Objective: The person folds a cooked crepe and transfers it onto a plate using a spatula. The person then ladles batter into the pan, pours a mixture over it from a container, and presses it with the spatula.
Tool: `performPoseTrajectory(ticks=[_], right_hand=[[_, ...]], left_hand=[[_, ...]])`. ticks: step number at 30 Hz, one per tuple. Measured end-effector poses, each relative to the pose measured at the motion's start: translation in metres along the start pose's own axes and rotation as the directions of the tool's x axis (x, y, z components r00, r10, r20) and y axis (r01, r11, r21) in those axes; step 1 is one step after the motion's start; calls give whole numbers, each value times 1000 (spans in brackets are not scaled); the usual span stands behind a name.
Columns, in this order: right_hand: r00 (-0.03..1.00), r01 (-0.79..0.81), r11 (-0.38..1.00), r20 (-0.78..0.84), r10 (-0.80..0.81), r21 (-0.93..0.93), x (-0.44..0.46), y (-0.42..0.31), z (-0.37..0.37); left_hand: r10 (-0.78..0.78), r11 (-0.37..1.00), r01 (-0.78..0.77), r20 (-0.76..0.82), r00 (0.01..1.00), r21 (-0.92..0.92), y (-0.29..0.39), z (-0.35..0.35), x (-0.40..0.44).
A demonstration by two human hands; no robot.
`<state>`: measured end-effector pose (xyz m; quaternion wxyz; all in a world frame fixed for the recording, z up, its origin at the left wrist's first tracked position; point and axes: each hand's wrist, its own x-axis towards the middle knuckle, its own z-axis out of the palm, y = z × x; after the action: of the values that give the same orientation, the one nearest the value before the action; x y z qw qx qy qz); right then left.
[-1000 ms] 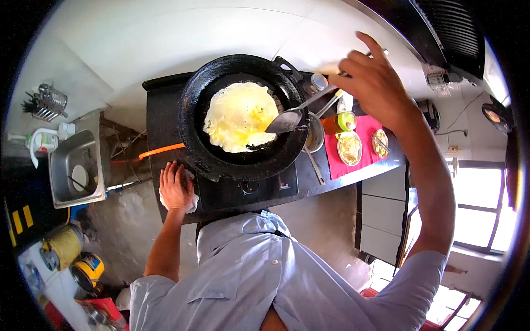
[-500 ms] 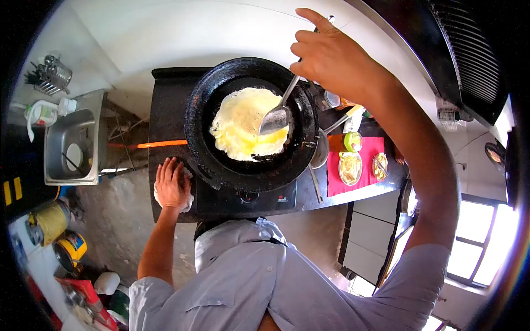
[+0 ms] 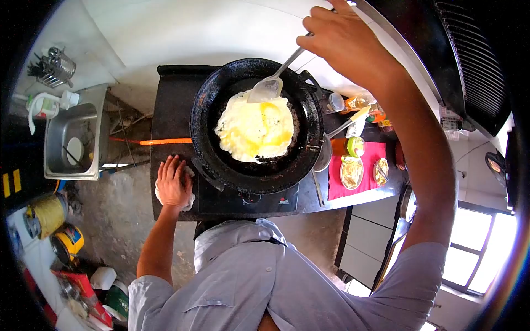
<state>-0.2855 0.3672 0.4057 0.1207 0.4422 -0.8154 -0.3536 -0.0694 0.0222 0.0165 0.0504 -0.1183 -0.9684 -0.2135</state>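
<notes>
Spatula (image 3: pixel 267 89) has shifted to the far edge of the egg sheet (image 3: pixel 251 132). Left hand (image 3: pixel 173 183) lies flat on a white cloth (image 3: pixel 190 201); right of it, the wok (image 3: pixel 203 129) holds the egg sheet; right hand (image 3: pixel 345 41) grasps the handle.

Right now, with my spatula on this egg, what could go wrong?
The long-handled metal spatula in your right hand overlaps the thin yellow-and-white egg's far edge, so a rough push might tear it.

Your left hand rests on a crumpled white cloth near the wide black pan's rim; either could touch it and, if it's hot, get burned.
</notes>
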Motion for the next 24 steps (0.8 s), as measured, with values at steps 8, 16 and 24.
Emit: performPoseTrajectory(ticks=[8, 16, 24], right_hand=[[717, -534, 814, 633, 292, 230, -72, -29, -25], [571, -806, 109, 717, 399, 581, -169, -114, 72], [508, -785, -49, 688, 519, 617, -230, -189, 63]], left_hand=[[22, 999, -22, -20, 1000, -32, -3, 1, -1], [30, 999, -31, -37, 999, -14, -2, 4, 0], [40, 999, -40, -13, 999, 15, 3, 2, 2]])
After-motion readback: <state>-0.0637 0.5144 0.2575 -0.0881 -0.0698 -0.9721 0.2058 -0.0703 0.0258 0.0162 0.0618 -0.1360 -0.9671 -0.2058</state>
